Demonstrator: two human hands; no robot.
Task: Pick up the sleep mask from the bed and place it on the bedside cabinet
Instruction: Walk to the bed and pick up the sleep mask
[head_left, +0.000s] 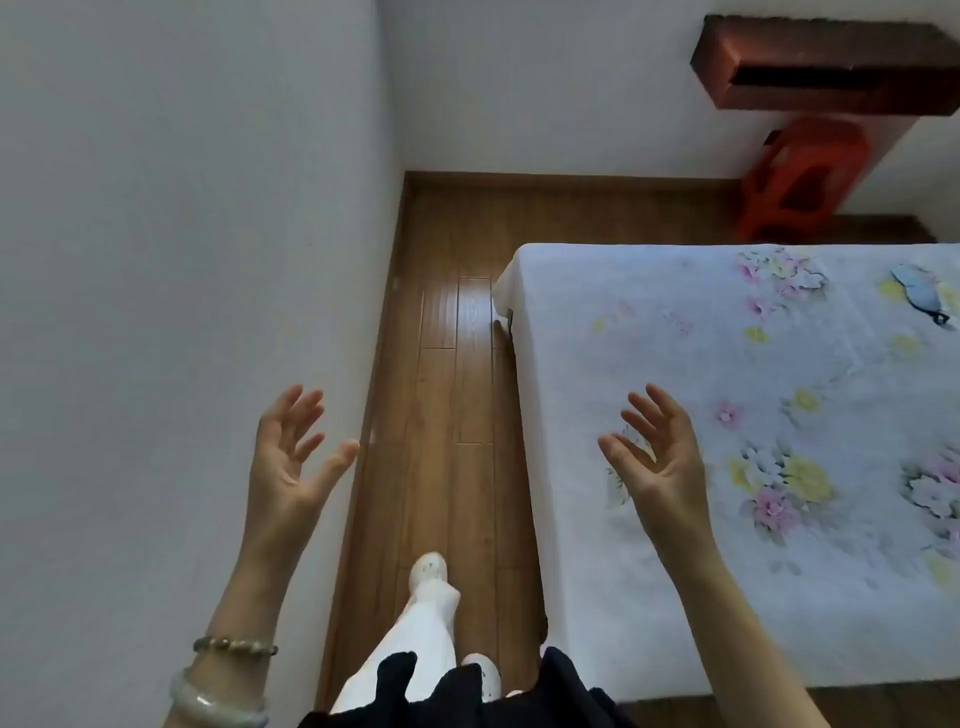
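A pale blue sleep mask (918, 292) with a dark strap lies on the bed (649, 322) near its far right side. The bed has a white sheet printed with flowers. My right hand (657, 457) is raised over the bed's near left part, palm up, fingers spread, holding nothing, well short of the mask. My left hand (291, 457) is raised in front of the white wall, fingers apart and empty. A dark wooden cabinet (826, 62) is at the top right against the far wall.
A narrow strip of wooden floor (457, 364) runs between the wall on the left and the bed. A red plastic stool (802, 176) stands beneath the dark cabinet beyond the bed's far edge. My legs and white shoes are on the floor strip below.
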